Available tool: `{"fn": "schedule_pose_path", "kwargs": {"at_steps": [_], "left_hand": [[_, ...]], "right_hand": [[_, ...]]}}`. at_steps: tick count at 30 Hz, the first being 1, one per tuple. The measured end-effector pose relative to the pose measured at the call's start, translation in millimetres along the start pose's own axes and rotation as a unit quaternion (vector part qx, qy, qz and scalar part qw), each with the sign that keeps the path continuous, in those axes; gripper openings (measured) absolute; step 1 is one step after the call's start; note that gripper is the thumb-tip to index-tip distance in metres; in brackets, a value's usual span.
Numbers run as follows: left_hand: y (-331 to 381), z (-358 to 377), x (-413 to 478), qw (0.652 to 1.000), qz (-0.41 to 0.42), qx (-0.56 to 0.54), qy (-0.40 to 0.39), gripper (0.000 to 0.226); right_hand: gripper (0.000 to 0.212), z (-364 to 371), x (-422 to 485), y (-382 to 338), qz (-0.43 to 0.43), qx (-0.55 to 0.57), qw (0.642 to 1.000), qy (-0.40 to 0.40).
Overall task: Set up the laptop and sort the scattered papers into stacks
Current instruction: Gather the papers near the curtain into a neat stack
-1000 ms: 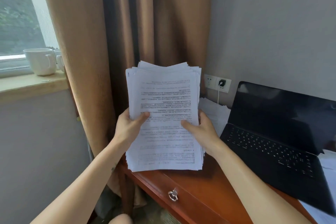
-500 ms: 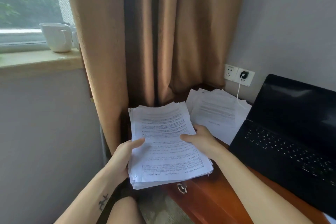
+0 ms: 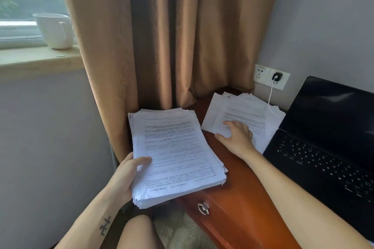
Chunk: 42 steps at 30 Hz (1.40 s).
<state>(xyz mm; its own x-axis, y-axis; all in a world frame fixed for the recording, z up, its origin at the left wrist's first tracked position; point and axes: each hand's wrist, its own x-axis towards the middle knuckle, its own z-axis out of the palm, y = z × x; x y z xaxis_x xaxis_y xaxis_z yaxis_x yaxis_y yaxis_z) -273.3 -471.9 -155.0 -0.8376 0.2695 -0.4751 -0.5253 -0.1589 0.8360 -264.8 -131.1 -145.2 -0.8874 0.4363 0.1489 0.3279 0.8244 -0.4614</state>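
A thick stack of printed papers [image 3: 174, 153] hangs past the left edge of the wooden desk [image 3: 238, 184], and my left hand [image 3: 125, 178] grips its near left corner with the thumb on top. My right hand [image 3: 236, 137] rests on a looser pile of papers [image 3: 247, 115] at the desk's back corner; its fingers lie on the sheets, and I cannot tell whether they pinch any. A black laptop [image 3: 327, 139] stands open at the right, its screen dark.
A white charging cable [image 3: 271, 99] runs from a wall socket [image 3: 277, 79] across the back pile. Tan curtains [image 3: 182, 36] hang behind the desk. A white mug [image 3: 55, 30] stands on the windowsill at left. A drawer handle [image 3: 203, 208] faces me.
The stack came down from upright in front of me to nearly flat at the desk's left edge. My right hand let go of it and moved onto the back pile.
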Motion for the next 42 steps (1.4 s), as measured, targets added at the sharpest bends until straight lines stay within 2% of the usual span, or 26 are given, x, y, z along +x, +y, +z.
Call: {"fn": "schedule_pose_path", "kwargs": {"at_steps": [2,5,14,19,24,29,32,37,39,42], "left_hand": [[-2,-1,0,1.0,0.0,-0.001,-0.004,0.035],[-5,-1,0,1.0,0.009,0.01,-0.005,0.035],[-8,0,1,1.0,0.014,0.024,-0.002,0.034],[-5,1,2,0.999,0.02,0.041,-0.004,0.035],[-4,0,2,0.998,0.034,0.061,0.0,0.034],[-4,2,2,0.997,0.037,0.066,0.004,0.032],[-3,2,0,0.997,0.039,0.071,0.004,0.032],[-1,4,-3,0.996,0.042,0.073,0.006,0.031],[-1,4,-3,0.997,0.043,0.07,0.006,0.032],[-1,4,-4,0.997,0.043,0.068,0.004,0.032]], "right_hand": [[0.083,4,9,5,0.032,-0.065,0.997,-0.029],[0.088,7,18,8,0.049,-0.087,0.995,-0.007],[0.058,6,23,15,0.001,-0.107,0.993,0.051],[0.023,-4,29,15,-0.007,-0.113,0.989,0.098],[0.008,-5,23,7,-0.01,-0.025,0.989,0.147],[0.012,-20,13,-28,-0.021,0.123,0.974,0.188],[0.015,-25,0,-44,-0.05,0.182,0.975,0.121],[0.031,-28,-41,-65,-0.114,0.212,0.969,-0.057],[0.03,-30,-56,-71,-0.131,0.21,0.963,-0.109],[0.017,-30,-75,-77,-0.125,0.219,0.944,-0.211]]}}
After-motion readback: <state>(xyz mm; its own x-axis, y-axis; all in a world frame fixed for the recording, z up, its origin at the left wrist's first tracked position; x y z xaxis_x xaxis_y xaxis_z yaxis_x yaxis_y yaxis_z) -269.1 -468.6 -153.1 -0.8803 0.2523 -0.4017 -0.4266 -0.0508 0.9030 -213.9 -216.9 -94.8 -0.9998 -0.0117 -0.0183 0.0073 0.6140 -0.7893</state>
